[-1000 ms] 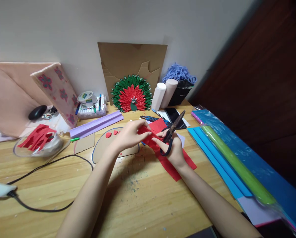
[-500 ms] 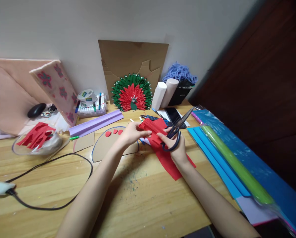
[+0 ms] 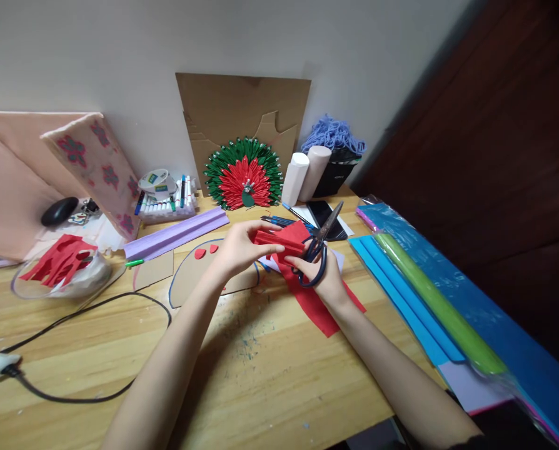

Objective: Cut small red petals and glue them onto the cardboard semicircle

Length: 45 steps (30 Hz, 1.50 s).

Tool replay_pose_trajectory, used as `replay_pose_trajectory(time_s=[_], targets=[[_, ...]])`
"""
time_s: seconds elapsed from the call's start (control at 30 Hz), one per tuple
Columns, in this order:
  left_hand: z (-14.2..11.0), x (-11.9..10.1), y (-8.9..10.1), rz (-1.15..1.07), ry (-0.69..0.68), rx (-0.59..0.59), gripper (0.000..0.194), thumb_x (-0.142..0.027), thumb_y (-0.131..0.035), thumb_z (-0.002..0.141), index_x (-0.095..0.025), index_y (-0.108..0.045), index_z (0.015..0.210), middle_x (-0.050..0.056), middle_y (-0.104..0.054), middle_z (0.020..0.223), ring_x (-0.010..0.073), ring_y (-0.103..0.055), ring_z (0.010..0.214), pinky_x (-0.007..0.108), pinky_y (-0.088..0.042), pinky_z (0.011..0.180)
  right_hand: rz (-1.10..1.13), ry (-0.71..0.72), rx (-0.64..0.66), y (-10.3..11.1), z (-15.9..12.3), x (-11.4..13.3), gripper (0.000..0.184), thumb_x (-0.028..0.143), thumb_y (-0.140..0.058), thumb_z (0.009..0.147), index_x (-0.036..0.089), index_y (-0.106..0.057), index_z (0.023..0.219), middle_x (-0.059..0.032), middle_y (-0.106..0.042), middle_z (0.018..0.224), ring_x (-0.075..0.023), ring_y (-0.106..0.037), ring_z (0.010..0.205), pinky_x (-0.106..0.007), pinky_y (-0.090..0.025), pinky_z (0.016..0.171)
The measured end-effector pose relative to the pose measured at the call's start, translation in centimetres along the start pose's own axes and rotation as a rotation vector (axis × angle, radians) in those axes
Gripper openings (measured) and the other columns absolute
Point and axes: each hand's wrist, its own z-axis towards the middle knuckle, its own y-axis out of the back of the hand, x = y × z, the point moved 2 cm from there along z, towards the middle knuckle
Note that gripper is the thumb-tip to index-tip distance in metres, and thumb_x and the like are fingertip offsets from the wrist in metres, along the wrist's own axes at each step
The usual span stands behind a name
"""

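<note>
My left hand (image 3: 237, 247) is closed on a folded strip of red crepe paper (image 3: 282, 240), thumb on the near side. My right hand (image 3: 325, 280) holds dark-handled scissors (image 3: 330, 222) by their loops, the blades pointing up and away from the paper. Its thumb also reaches the right end of the folded strip. Below that hand lies a longer piece of red paper (image 3: 314, 309) on the table. Left of the hands, a rounded cardboard piece (image 3: 186, 281) with a blue outline carries small red cut pieces (image 3: 200, 254); my left hand and forearm hide part of it.
A red and green paper peacock (image 3: 247, 181) leans against cardboard (image 3: 242, 103) at the back. A bowl (image 3: 19, 290) of red scraps stands left, near a black cable (image 3: 73, 400). Purple paper (image 3: 179, 231) lies behind. Blue sheets (image 3: 401, 294) and a green roll (image 3: 434, 300) lie right.
The folded red strip has turned more level between my hands, and my left hand has shifted slightly left. The scissors stay in my right hand, tilted more upright. The whole view has shifted a little.
</note>
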Motion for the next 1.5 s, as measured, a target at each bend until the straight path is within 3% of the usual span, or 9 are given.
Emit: replay_pose_trajectory(time_s=[0.2, 0.37, 0.6, 0.7, 0.87, 1.27, 1.5], targets=[[-0.1, -0.1, 0.1, 0.033, 0.008, -0.162, 0.029, -0.037, -0.071, 0.066, -0.010, -0.072, 0.076, 0.009, -0.071, 0.073, 0.0165, -0.063, 0.062, 0.025, -0.049, 0.056, 0.033, 0.012, 0.037, -0.3, -0.2, 0.2, 0.040, 0.041, -0.079, 0.055, 0.020, -0.048, 0.068, 0.0044, -0.054, 0.056, -0.0130, -0.052, 0.049, -0.026, -0.043, 0.049], [0.2, 0.4, 0.1, 0.011, 0.059, -0.184, 0.033, -0.041, -0.069, 0.067, -0.008, -0.071, 0.075, 0.010, -0.070, 0.071, 0.0163, -0.063, 0.062, 0.026, -0.049, 0.057, -0.020, 0.072, 0.034, -0.1, -0.2, 0.0, 0.032, 0.037, -0.075, 0.062, 0.020, -0.049, 0.067, 0.0048, -0.053, 0.057, -0.0114, -0.050, 0.050, -0.024, -0.041, 0.049], [0.5, 1.1, 0.0, -0.032, 0.047, -0.080, 0.038, -0.033, -0.078, 0.057, -0.009, -0.067, 0.085, 0.008, -0.069, 0.077, 0.0143, -0.062, 0.064, 0.025, -0.050, 0.059, -0.059, 0.115, 0.007, 0.0, -0.3, -0.2, 0.032, 0.041, -0.073, 0.064, 0.020, -0.049, 0.067, 0.0039, -0.053, 0.058, -0.0123, -0.050, 0.051, -0.026, -0.041, 0.051], [0.4, 1.1, 0.1, -0.056, 0.065, -0.063, 0.033, -0.036, -0.075, 0.063, -0.009, -0.068, 0.081, 0.008, -0.069, 0.074, 0.0142, -0.062, 0.063, 0.025, -0.049, 0.059, -0.078, 0.105, 0.023, 0.0, -0.3, -0.4, 0.032, 0.041, -0.073, 0.064, 0.020, -0.049, 0.069, 0.0033, -0.054, 0.058, -0.0130, -0.051, 0.051, -0.026, -0.041, 0.050], [0.4, 0.9, 0.1, -0.067, 0.101, -0.123, 0.032, -0.040, -0.072, 0.064, -0.009, -0.068, 0.071, 0.006, -0.067, 0.065, 0.0118, -0.057, 0.055, 0.023, -0.045, 0.053, -0.088, 0.099, 0.042, -0.1, -0.3, -0.4, 0.031, 0.041, -0.072, 0.066, 0.020, -0.049, 0.068, 0.0029, -0.055, 0.058, -0.0130, -0.052, 0.051, -0.026, -0.042, 0.050], [0.4, 1.1, -0.2, -0.015, 0.096, -0.179, 0.040, -0.048, -0.066, 0.069, -0.008, -0.068, 0.073, 0.009, -0.069, 0.067, 0.0149, -0.061, 0.058, 0.025, -0.046, 0.054, -0.056, 0.086, 0.035, -0.1, -0.3, 0.0, 0.037, 0.040, -0.077, 0.058, 0.020, -0.047, 0.067, 0.0057, -0.047, 0.057, -0.0109, -0.045, 0.050, -0.025, -0.039, 0.050], [0.3, 1.1, -0.1, -0.087, 0.144, -0.051, 0.032, -0.038, -0.076, 0.060, -0.009, -0.066, 0.072, 0.007, -0.068, 0.065, 0.0133, -0.061, 0.058, 0.025, -0.049, 0.057, -0.097, 0.118, 0.018, 0.0, -0.2, -0.2, 0.034, 0.042, -0.074, 0.062, 0.019, -0.049, 0.068, 0.0053, -0.047, 0.056, -0.0110, -0.044, 0.049, -0.026, -0.039, 0.049]])
